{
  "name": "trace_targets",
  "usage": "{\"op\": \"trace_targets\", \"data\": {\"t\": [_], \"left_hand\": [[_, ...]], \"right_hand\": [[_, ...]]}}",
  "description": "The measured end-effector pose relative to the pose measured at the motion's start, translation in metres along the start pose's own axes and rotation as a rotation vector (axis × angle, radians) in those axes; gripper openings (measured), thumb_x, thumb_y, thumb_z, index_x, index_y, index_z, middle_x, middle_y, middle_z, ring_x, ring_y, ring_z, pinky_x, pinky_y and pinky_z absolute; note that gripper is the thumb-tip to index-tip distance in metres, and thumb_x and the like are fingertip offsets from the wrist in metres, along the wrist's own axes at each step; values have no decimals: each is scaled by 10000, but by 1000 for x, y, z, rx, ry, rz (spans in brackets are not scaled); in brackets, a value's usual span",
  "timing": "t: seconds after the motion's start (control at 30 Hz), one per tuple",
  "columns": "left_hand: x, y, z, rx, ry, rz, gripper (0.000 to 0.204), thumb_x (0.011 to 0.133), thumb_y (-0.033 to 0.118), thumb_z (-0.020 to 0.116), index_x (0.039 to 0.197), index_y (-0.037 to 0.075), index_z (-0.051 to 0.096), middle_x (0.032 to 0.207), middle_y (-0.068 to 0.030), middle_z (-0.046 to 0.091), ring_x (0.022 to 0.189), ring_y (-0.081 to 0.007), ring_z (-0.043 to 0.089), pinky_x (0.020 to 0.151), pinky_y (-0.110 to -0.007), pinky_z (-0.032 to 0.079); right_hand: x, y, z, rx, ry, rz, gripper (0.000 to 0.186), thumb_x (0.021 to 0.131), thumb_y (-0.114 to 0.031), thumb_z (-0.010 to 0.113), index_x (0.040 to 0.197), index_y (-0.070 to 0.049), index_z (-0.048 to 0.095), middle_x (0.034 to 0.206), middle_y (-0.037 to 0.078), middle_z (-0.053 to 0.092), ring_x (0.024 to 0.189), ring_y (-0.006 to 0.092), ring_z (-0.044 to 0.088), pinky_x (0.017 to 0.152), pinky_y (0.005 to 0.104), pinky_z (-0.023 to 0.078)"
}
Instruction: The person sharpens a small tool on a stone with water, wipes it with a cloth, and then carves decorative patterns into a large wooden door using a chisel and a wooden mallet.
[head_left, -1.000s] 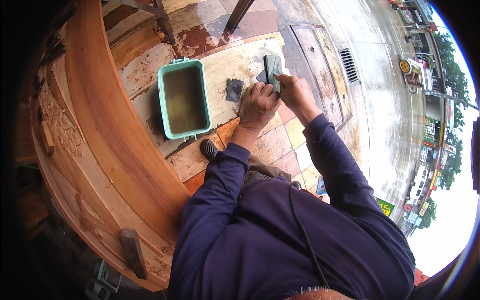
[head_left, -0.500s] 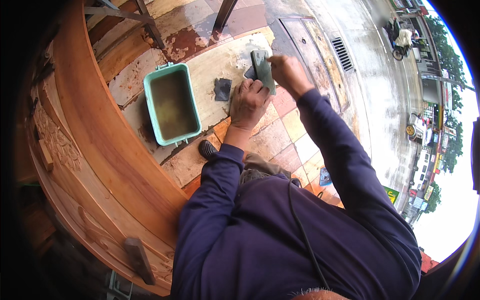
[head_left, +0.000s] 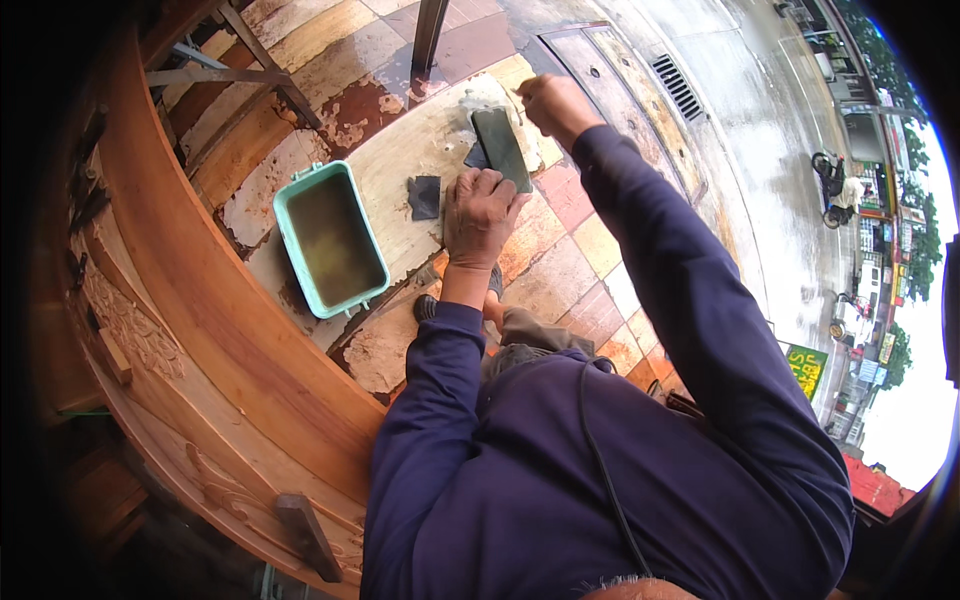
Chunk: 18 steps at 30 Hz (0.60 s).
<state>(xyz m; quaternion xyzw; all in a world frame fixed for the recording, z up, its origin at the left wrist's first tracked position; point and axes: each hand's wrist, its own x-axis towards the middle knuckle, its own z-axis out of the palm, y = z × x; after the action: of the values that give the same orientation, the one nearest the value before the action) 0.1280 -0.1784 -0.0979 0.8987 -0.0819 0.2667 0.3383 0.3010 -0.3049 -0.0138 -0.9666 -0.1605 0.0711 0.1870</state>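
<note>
A long dark grey-green block that looks like a sharpening stone (head_left: 502, 150) lies on a pale wooden board (head_left: 385, 150). My left hand (head_left: 480, 218) is closed at the stone's near end, its fingers curled against it. Past the stone's right side, my right hand (head_left: 560, 106) is raised in a closed fist, apart from the block. Whatever that fist may hold is hidden. One dark square piece, like sandpaper (head_left: 425, 197), lies left of the stone. A similar dark scrap (head_left: 477, 156) shows partly beside the stone's edge.
A light green basin (head_left: 335, 240) of murky water stands on the left. Beyond it curves a large carved wooden panel (head_left: 190, 300). Worn floor tiles (head_left: 560, 270) surround the board. To the right are a drain grate (head_left: 677, 87), a wet road and a motorcycle (head_left: 832, 190).
My right hand has lifted off the stone and moved up and slightly left, baring its top. My left hand stays at the near end. The whole view has shifted slightly.
</note>
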Motion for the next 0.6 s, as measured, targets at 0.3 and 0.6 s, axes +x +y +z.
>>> {"op": "trace_targets", "data": {"t": [0.3,0.6], "left_hand": [[6,11,-9,150,27,73,266,827,330,862,968,144,734,1081,-17,689,1136,-275,603,1017,-423,482],[59,117,-62,-825,88,-519,214,1066,188,690,1171,15,761,1055,-73,722,906,-160,673,813,-306,561]], "right_hand": [[-121,-8,-48,1320,-66,206,204,1056,-161,691,1198,-17,719,797,28,698,600,83,629,545,223,502],[-179,2,-61,1895,-151,92,186,1067,-172,676,1176,-22,677,856,40,695,701,106,654,647,249,530]]}}
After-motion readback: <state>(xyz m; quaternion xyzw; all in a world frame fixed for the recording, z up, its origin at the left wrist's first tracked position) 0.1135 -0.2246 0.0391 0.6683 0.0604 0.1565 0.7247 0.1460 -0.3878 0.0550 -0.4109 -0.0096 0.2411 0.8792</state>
